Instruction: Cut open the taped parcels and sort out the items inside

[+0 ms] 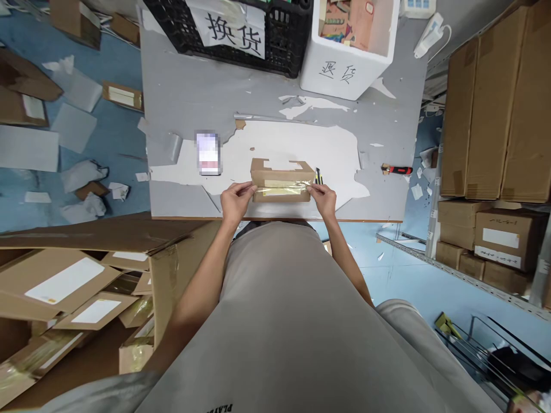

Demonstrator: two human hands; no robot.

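Note:
A small brown cardboard box (282, 178) lies in front of me near the table's front edge. A shiny strip of clear packing tape (284, 191) runs along its near side. My left hand (236, 201) is closed at the box's left end, thumb and fingers at the tape's end. At the right end my right hand (323, 199) pinches in the same way. Whether the fingertips grip only the tape or the cardboard too is hard to make out. Just beyond my right hand is a small black and yellow item (318, 175), partly hidden.
A phone with a blurred screen (208, 154) and a red-black utility knife (396, 170) lie on the grey table (181, 97). Behind stand a black crate (279, 43) and a white foam box (344, 71). A large carton (181, 275) with parcels is at left; shelved boxes (495, 115) at right.

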